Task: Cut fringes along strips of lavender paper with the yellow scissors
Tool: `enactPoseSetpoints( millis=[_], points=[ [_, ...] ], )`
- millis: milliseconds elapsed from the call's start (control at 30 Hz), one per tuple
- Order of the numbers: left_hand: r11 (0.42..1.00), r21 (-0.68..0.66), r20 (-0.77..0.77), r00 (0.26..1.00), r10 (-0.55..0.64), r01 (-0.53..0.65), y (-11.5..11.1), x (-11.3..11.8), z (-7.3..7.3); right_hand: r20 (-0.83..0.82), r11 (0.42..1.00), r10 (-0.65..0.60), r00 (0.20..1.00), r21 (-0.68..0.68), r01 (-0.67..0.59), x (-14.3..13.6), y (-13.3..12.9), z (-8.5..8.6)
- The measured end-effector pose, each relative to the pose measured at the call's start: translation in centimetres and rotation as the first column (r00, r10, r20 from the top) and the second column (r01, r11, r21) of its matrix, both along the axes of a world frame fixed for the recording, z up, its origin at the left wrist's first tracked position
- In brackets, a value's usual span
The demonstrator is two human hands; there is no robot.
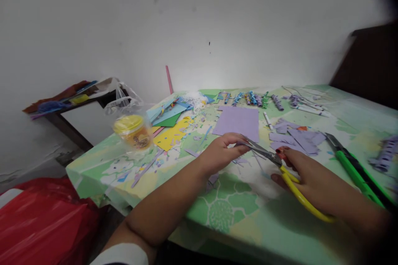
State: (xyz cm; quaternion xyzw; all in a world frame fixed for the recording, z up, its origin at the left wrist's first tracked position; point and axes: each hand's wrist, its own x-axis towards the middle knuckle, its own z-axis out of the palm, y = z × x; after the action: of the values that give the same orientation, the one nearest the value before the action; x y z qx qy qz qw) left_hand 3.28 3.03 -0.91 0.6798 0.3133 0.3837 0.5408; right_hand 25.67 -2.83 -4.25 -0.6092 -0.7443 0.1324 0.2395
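Yellow-handled scissors (294, 188) are in my right hand (306, 174), with the blades pointing left. A small reddish-orange patch (281, 152) shows at that hand's fingertips; what it is, I cannot make out. My left hand (222, 151) is closed in a pinch on a small strip of purple paper (241, 144), mostly hidden by the fingers. The blade tips reach up to these fingers. Behind my hands lies a purple paper sheet (238, 121), and cut purple pieces (300, 136) are piled to its right. Thin paper scraps lie beneath the blades.
A green cutter knife (354, 174) lies at the right, near a purple punched paper roll (385, 153). Several decorated rolls (253, 98) line the back. Coloured sheets (172, 132) and a bagged yellow-lidded tub (132, 130) are at left. A red bag (46, 219) sits beside the table.
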Motion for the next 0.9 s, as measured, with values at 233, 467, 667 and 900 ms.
enactPoseSetpoints(
  millis=[233,467,667,900],
  points=[
    [0.997,-0.073,-0.075,0.997,0.015,-0.02,-0.3,-0.1,0.2,0.041,1.0,-0.013,0.999,-0.003,0.013,0.1,-0.1,-0.2],
    [0.998,-0.039,-0.206,0.978,0.034,-0.043,-0.8,0.0,0.5,0.027,0.998,-0.012,1.0,-0.064,0.014,-0.6,-0.6,0.7],
    [0.999,0.039,-0.216,0.975,0.043,-0.035,-1.0,-0.1,0.5,0.017,0.995,-0.003,1.0,-0.096,0.005,-0.8,-1.0,0.8],
    [0.997,0.054,-0.222,0.973,0.057,-0.046,-1.3,-0.1,0.6,0.013,0.989,0.008,1.0,-0.15,-0.006,-0.7,-1.2,0.4]
  ],
)
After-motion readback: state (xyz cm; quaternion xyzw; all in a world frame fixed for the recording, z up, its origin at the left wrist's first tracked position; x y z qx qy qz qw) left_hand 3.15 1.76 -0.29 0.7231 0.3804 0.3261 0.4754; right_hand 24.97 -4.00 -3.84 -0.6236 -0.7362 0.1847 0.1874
